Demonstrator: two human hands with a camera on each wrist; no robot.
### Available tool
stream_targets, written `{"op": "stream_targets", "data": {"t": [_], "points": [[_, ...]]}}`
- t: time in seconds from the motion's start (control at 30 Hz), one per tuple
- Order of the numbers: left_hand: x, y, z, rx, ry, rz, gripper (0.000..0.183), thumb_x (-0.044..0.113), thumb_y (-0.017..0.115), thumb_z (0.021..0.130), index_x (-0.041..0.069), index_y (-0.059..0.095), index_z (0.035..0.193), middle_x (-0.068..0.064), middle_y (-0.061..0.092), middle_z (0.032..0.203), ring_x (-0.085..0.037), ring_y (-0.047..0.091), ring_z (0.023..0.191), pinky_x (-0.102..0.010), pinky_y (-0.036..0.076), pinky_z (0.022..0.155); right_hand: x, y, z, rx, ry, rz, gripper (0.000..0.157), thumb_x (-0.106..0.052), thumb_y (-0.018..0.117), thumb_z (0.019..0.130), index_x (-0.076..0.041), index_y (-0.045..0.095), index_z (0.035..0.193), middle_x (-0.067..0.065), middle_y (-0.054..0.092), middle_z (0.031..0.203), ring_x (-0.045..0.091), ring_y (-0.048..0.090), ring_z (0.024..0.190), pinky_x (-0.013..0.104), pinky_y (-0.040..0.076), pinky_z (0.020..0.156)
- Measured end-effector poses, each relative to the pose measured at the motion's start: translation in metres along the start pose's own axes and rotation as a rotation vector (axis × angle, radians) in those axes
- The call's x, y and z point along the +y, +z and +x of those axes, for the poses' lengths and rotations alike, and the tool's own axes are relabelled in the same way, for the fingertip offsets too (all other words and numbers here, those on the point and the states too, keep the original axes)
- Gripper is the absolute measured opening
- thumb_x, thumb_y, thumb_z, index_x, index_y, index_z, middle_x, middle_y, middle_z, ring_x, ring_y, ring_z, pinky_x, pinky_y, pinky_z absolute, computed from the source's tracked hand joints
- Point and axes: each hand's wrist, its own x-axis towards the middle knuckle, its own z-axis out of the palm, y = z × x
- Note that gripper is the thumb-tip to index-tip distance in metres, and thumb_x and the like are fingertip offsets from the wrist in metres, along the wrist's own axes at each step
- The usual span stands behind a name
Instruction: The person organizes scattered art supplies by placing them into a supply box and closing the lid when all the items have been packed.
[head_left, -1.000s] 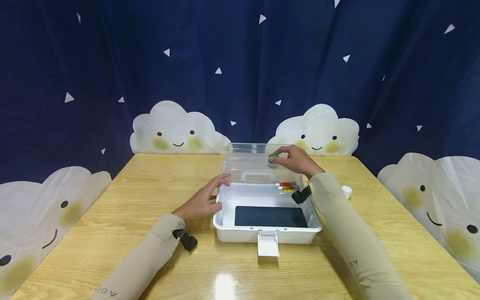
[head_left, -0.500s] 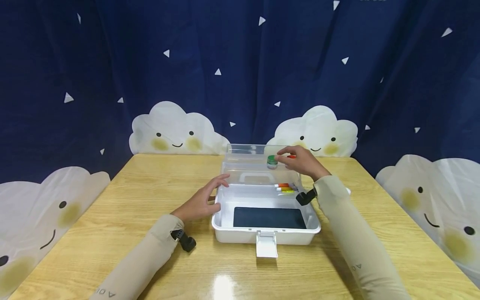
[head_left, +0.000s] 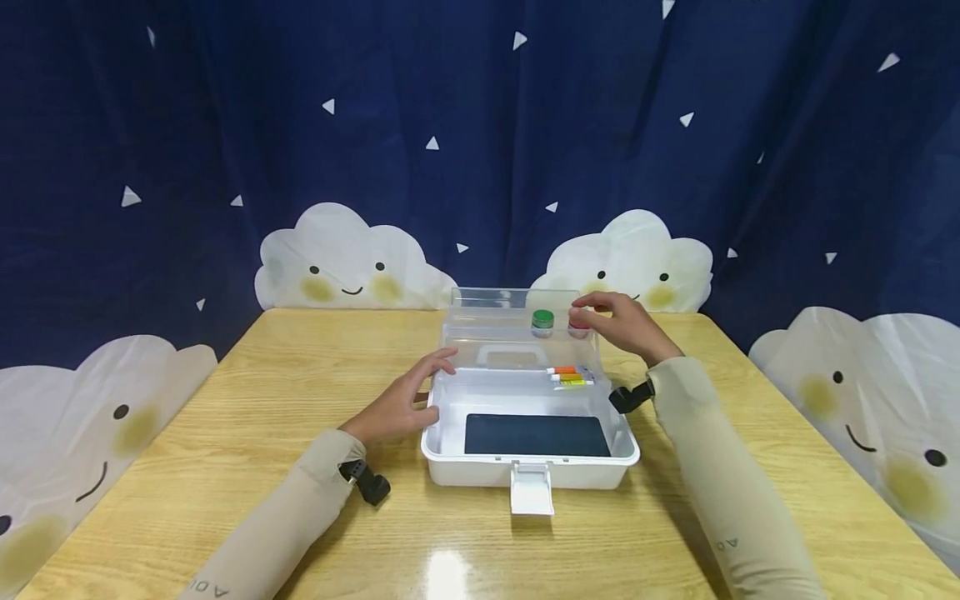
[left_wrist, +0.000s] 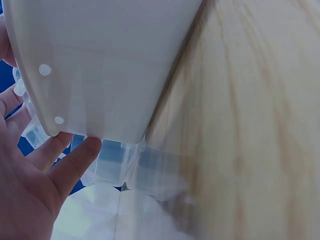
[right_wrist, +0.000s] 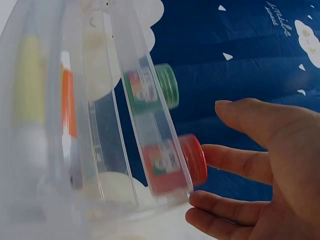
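In the head view my left hand (head_left: 405, 400) holds the left side of a white storage box (head_left: 457, 471). Its thumb lies over the rim, and its fingertips reach the back corner in the left wrist view. My right hand (head_left: 618, 325) is at a red-lidded jar (right_wrist: 195, 157) in the clear raised trays. The right wrist view shows the thumb well apart from the lid, with an index fingertip right at its edge. A green-lidded jar (head_left: 542, 322) stands to the left in the same tray. Orange and yellow markers (head_left: 570, 376) lie in a lower tray.
A dark rectangular panel (head_left: 536, 435) lies in the box's bottom. The white latch flap (head_left: 532, 490) hangs over the front wall. The box stands on a wooden table (head_left: 315, 350), before a dark blue curtain (head_left: 420, 75) printed with clouds.
My right hand has let go of the green-lidded jar and moved right to the red-lidded one. The green lid is uncovered now. The left hand stays on the box.
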Motion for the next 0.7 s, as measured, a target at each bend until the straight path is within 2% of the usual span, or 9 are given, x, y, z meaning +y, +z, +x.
{"op": "stream_targets", "data": {"t": [0.13, 0.37, 0.53, 0.7], "points": [[-0.007, 0.001, 0.001, 0.011, 0.014, -0.009, 0.051, -0.007, 0.055, 0.074, 0.010, 0.040, 0.121, 0.002, 0.018, 0.148, -0.031, 0.028, 0.130, -0.050, 0.041, 0.092, 0.008, -0.006, -0.004, 0.005, 0.015, 0.015, 0.051, -0.058, 0.055, 0.079, -0.022, 0.058, 0.116, 0.002, 0.050, 0.126, 0.027, 0.040, 0.117, 0.055, 0.039, 0.090], [-0.035, 0.006, 0.005, 0.014, 0.016, 0.018, 0.054, -0.001, 0.057, 0.074, 0.020, 0.039, 0.121, 0.009, 0.016, 0.149, -0.027, 0.027, 0.131, -0.050, 0.041, 0.092, 0.022, -0.012, -0.008, 0.026, 0.000, -0.002, 0.053, -0.056, 0.053, 0.081, -0.018, 0.057, 0.117, 0.005, 0.050, 0.126, 0.029, 0.041, 0.116, 0.053, 0.042, 0.088], [-0.038, 0.005, 0.006, 0.028, 0.038, 0.013, 0.055, -0.002, 0.057, 0.074, 0.021, 0.040, 0.120, 0.009, 0.016, 0.148, -0.025, 0.028, 0.130, -0.047, 0.043, 0.092, 0.029, -0.016, -0.012, 0.046, 0.012, -0.001, 0.054, -0.056, 0.053, 0.081, -0.016, 0.057, 0.118, 0.007, 0.048, 0.128, 0.030, 0.042, 0.115, 0.052, 0.043, 0.087], [-0.034, 0.005, 0.005, 0.018, 0.059, 0.016, 0.053, -0.002, 0.056, 0.073, 0.016, 0.039, 0.121, 0.003, 0.016, 0.149, -0.028, 0.028, 0.130, -0.046, 0.043, 0.091, 0.040, -0.020, -0.016, 0.049, 0.032, 0.014, 0.060, -0.059, 0.051, 0.080, -0.014, 0.056, 0.119, 0.008, 0.049, 0.127, 0.028, 0.044, 0.114, 0.050, 0.042, 0.088]]}}
